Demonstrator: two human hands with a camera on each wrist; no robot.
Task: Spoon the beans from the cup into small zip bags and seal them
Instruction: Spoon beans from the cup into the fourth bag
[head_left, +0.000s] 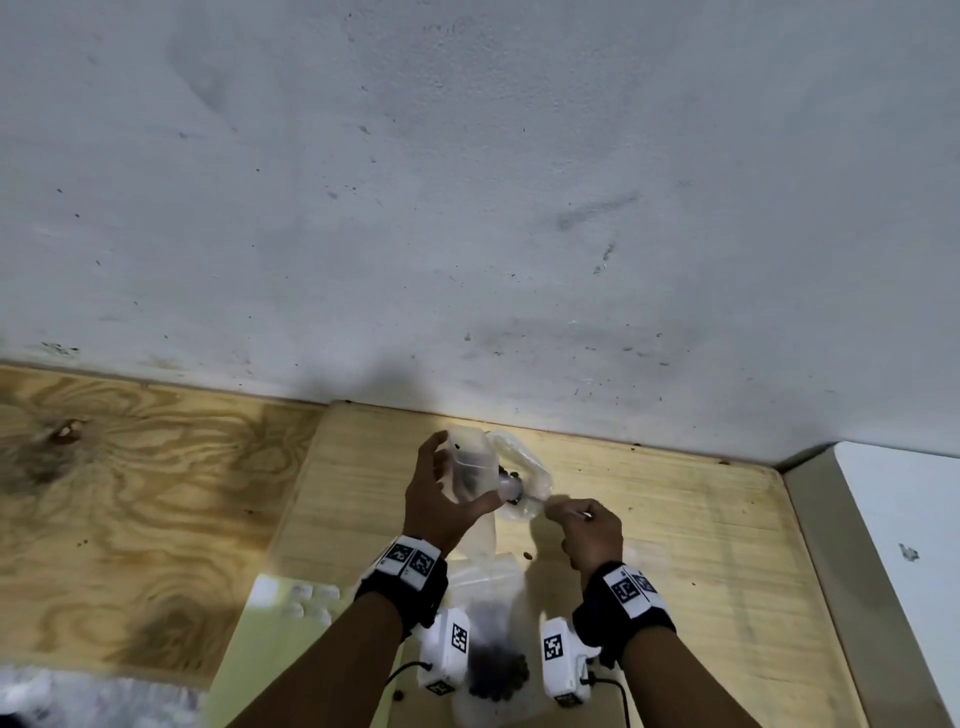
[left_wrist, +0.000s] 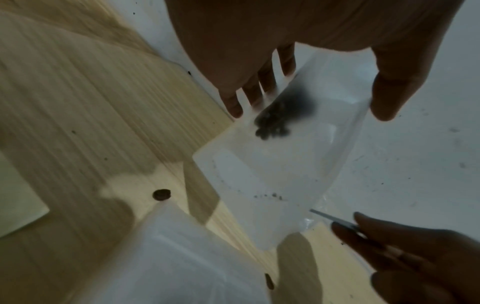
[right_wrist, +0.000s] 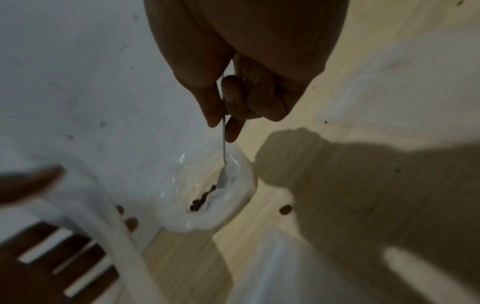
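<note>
Over the wooden table, left hand grips a small zip bag upright; beside it, right hand pinches the spoon dipping into the crumpled cup of beans — a tilted spoon could scatter more.

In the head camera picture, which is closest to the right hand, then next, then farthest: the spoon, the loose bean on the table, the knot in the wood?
1. spoon: held in the right hand.
2. loose bean: on the table, just left of it.
3. knot: far left board.
</note>
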